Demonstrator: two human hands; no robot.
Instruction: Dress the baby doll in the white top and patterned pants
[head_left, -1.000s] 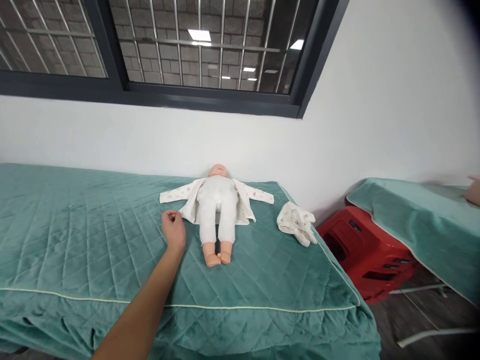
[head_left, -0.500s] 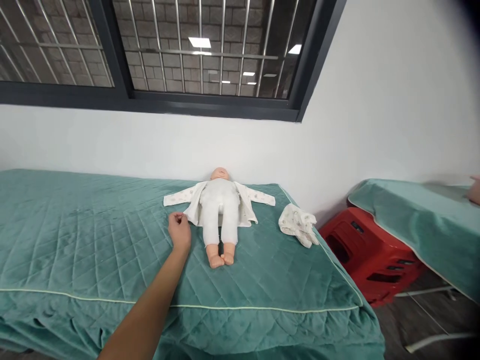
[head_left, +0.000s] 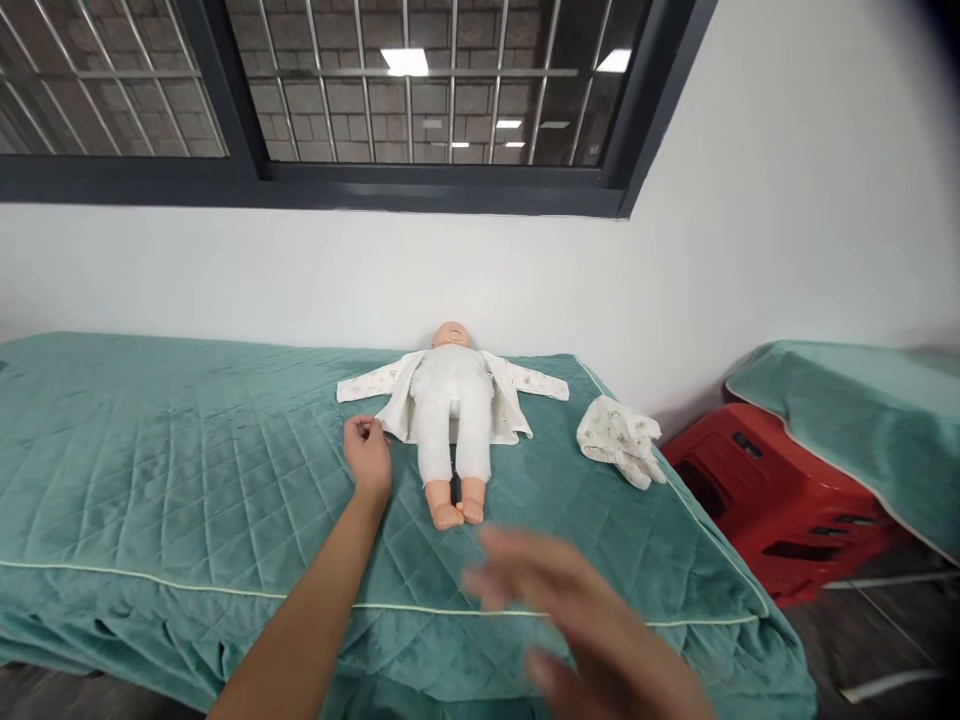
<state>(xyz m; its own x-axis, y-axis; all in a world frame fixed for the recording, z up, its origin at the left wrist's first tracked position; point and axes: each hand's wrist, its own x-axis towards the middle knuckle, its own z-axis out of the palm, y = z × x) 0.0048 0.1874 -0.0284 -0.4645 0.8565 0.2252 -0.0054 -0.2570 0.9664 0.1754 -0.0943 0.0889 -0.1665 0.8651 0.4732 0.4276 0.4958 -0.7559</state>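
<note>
A baby doll [head_left: 454, 400] lies on its back on the green quilted bed cover [head_left: 225, 480], head toward the wall and bare feet toward me. Under it a white patterned baby jacket [head_left: 512, 405] is spread, fronts apart and sleeves stretched to both sides. My left hand [head_left: 367, 452] is closed in a pinch at the jacket's lower left corner. In the foreground, my right hand [head_left: 562, 600] hovers over the front of the bed, blurred by motion, fingers spread and nothing in them.
A crumpled white patterned cloth garment [head_left: 619, 440] lies near the bed's right edge. Beyond that edge stand red plastic stools [head_left: 787, 500] beside another green-covered surface [head_left: 855, 420]. A white wall and a dark-framed window [head_left: 442, 185] rise behind the bed.
My right hand has come into view from below. The left hand stays at the jacket's corner. The whole view has shifted slightly.
</note>
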